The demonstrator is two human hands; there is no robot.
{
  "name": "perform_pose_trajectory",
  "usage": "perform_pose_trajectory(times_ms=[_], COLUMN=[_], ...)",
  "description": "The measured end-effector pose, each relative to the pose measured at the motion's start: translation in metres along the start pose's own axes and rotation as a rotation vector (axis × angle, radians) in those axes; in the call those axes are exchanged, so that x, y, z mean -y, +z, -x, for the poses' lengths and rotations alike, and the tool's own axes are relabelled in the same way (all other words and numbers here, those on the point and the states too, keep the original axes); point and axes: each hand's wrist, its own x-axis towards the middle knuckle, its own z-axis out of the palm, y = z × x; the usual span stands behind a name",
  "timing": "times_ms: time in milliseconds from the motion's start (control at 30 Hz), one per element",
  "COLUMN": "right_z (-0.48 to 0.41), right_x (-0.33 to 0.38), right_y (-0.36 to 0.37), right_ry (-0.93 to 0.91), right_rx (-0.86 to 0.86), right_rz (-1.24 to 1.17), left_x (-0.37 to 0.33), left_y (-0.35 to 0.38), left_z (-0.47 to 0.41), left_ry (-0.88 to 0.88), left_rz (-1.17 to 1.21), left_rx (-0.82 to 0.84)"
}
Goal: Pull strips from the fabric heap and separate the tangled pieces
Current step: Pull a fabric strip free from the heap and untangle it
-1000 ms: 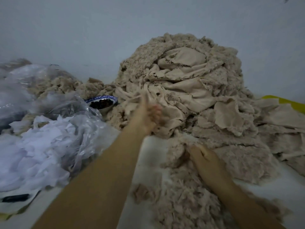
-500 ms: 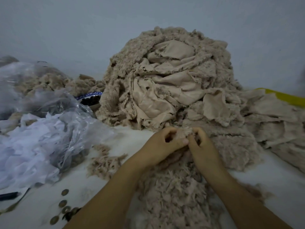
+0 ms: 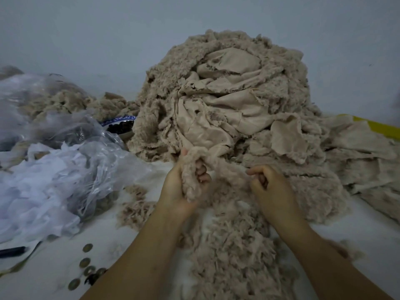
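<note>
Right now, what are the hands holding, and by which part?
The left hand grips a fuzzy strip around its middle; the right hand appears to pinch fluff at its trailing edge.

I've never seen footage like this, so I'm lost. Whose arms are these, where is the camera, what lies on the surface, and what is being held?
No machine here: a person wears one camera on the head, looking down at their own bare arms. The left hand grips a fuzzy beige strip leading into the big fabric heap; the right hand pinches the same strip further along. Around lie loose shreds, a plastic bag of white scraps, a bowl and some coins.
</note>
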Motion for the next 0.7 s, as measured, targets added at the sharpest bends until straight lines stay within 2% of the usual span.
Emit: perform_pose_trajectory(times_ms=[67,200,333,433,500,700], right_z=[-0.001,0.002,0.015,0.015,0.012,0.009], right_x=[-0.002,0.006,0.029,0.030,0.026,0.020], right_y=[-0.004,-0.008,0.000,0.006,0.007,0.008], right_ry=[0.044,0.045,-0.038,-0.010,0.045,0.186], right_rx=[-0.068,-0.062,0.171,0.193,0.135,0.105], right_rz=[-0.054,-0.196,-0.412,-0.411,-0.384,-0.410], left_x=[-0.005,0.002,0.026,0.039,0.042,0.044], left_y=[-0.001,0.002,0.007,0.011,0.011,0.012], left_z=[0.001,0.005,0.011,0.017,0.017,0.014], left_ry=[0.012,0.053,0.136,0.092,0.111,0.089], left_rz=[0.096,-0.010,-0.594,-0.865,-0.880,-0.573], left_rx=[0.039,0.129,0.045,0.060,0.063,0.004])
